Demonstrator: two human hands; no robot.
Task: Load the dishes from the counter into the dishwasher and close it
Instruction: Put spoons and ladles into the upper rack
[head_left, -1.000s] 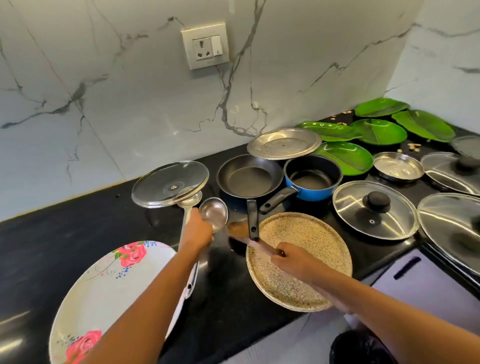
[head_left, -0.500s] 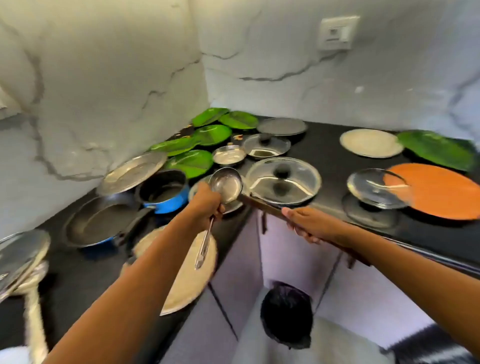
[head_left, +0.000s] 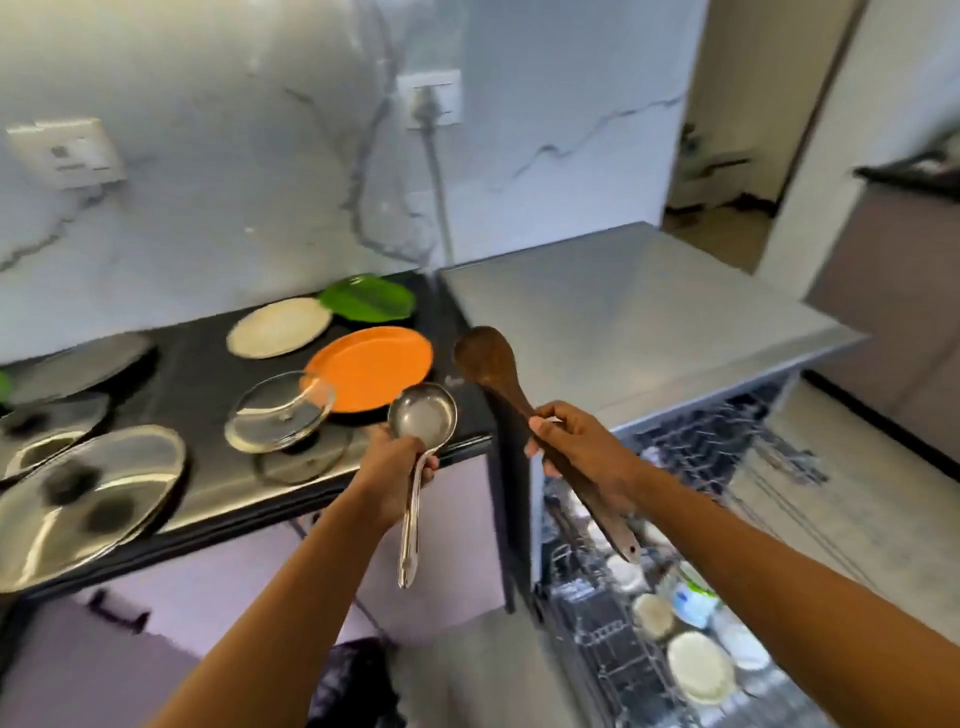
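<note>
ladle (head_left: 422, 419) polished steel, spoon (head_left: 498, 384) dark matt wood, lid (head_left: 280, 411) clear glass, counter (head_left: 208, 358) glossy black stone

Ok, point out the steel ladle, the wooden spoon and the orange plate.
steel ladle (head_left: 423, 418), head view, its bowl.
wooden spoon (head_left: 483, 358), head view, its blade.
orange plate (head_left: 374, 364), head view, bare centre.

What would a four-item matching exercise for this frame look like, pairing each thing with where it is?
Things:
1. steel ladle
2. wooden spoon
3. orange plate
4. white plate

Places:
a. standing in the dishwasher rack
b. gripped by the right hand
c. lying on the black counter
d. gripped by the left hand

Pairs: 1-d, 2-b, 3-c, 4-a
</note>
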